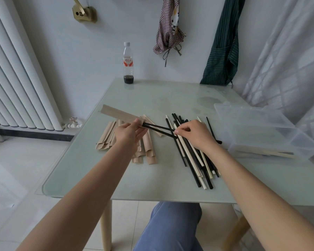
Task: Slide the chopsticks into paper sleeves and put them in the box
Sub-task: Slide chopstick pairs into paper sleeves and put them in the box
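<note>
My left hand (130,132) pinches the open end of a brown paper sleeve (119,113) held above the table, pointing up and to the left. A pair of black chopsticks (158,128) sticks partway into that sleeve. My right hand (192,134) pinches their outer ends. Under my left hand lies a pile of brown paper sleeves (145,150). A heap of loose black and pale chopsticks (194,160) lies under and in front of my right hand. A clear plastic box (261,131) stands at the right with a sleeved pair inside.
A plastic bottle (128,63) with a little dark liquid stands at the far edge of the glass table (152,182). A radiator (16,78) is at the left, aprons hang on the wall, and a curtain hangs behind the box.
</note>
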{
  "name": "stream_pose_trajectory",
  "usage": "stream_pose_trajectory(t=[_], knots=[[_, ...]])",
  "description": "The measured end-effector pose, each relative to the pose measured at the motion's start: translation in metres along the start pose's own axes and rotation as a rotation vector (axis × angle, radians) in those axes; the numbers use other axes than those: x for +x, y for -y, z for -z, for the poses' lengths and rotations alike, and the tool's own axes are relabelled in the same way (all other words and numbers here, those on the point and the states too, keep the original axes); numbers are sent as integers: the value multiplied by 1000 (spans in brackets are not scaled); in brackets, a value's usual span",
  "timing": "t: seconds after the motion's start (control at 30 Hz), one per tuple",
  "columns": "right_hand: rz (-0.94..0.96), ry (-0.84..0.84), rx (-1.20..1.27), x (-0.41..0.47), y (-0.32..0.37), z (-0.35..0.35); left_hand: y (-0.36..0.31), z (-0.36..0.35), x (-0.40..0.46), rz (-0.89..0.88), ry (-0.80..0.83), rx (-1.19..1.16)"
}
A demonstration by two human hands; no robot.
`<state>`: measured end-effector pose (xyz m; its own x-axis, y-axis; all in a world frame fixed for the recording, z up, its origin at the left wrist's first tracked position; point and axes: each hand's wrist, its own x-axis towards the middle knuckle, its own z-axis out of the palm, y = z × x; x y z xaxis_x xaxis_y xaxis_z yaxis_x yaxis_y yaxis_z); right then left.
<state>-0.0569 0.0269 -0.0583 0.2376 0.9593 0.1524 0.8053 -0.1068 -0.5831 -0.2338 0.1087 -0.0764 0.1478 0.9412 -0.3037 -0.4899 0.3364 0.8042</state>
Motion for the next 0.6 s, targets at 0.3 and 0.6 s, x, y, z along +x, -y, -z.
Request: stream_pose_trajectory(t=[0.3, 0.6], knots=[[53, 1, -10, -2, 7, -7, 1, -8, -8, -15, 80, 26], [65, 29, 53, 2, 11, -9, 6, -14, -12, -27, 97, 22]])
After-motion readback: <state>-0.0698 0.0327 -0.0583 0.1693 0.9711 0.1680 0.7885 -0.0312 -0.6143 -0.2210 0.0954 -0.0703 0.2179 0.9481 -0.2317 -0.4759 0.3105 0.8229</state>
